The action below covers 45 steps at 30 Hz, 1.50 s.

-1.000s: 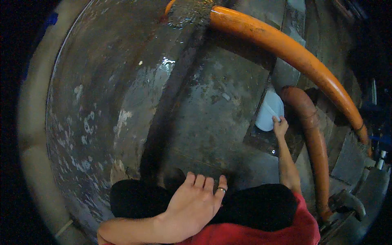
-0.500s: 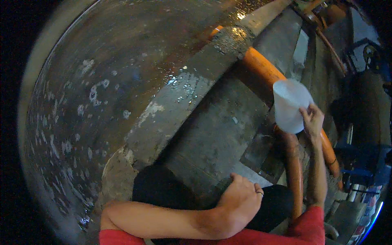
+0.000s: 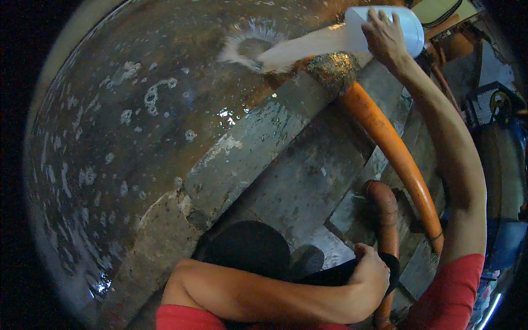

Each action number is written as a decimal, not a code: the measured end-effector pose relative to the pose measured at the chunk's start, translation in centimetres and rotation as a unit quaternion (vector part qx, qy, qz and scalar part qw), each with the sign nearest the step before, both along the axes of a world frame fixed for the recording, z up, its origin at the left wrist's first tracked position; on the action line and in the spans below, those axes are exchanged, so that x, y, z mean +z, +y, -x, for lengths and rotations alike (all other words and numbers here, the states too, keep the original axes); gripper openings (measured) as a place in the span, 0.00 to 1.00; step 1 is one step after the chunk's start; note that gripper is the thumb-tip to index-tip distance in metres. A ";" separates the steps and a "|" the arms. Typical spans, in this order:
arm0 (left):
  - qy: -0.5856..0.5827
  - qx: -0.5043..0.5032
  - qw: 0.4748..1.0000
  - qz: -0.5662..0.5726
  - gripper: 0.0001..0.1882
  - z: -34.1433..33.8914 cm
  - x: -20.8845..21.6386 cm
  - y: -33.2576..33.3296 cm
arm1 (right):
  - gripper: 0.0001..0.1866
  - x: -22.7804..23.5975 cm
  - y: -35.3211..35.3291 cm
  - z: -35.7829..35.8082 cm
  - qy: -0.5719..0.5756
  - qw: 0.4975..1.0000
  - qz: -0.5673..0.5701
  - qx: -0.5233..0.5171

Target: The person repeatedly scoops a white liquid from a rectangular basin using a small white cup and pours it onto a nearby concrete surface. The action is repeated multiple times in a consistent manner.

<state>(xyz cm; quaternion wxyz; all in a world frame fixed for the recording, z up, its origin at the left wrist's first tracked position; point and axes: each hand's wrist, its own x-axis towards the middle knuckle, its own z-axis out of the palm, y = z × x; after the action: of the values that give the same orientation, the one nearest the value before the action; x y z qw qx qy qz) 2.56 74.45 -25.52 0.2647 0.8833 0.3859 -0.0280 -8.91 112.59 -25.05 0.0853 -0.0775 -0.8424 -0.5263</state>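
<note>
While I watch from a distance through the head view, the right hand (image 3: 388, 41) is stretched out to the far right, gripping a whitish container (image 3: 412, 30) across its side, fingers spread over the body. I have that container tipped on its side above the far end of a concrete ledge (image 3: 242, 157), its mouth facing left and its base facing right. A thick stream of water (image 3: 316, 48) leaves the mouth and runs left into the dark pool (image 3: 143, 148), where it throws up a ring of splash (image 3: 247, 47). Foam flecks dot the pool's surface all over the left side. My left hand (image 3: 369, 283) reaches across from the near left to the right knee (image 3: 392, 268), its back toward me; its fingers are mostly hidden, so I cannot tell whether it is open or closed. Just beyond the ledge's right edge, an orange pipe (image 3: 393, 143) curves from a rough wet lump (image 3: 333, 69) toward the near right, and a duller bent pipe (image 3: 388, 214) stands near the left hand.
</note>
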 end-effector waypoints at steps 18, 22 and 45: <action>-0.060 0.109 0.991 -0.046 0.23 0.2 -1.7 -0.6 | 0.30 -6.4 -1.5 -27.8 0.172 0.794 0.491 -0.313; 0.010 0.043 0.999 -0.028 0.24 1.1 -1.3 1.1 | 0.26 -16.5 -9.1 -40.0 0.121 0.700 0.538 -0.454; 0.061 0.135 0.974 0.170 0.25 -2.1 -7.9 9.1 | 0.20 -55.0 -16.4 -45.8 0.004 0.494 0.546 -0.676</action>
<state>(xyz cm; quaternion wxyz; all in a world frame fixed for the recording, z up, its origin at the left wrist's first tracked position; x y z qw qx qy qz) 4.66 83.50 -33.39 0.3885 0.7616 0.5068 -0.1105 36.92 96.19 -80.05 -0.3523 -0.6570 -0.6511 0.1424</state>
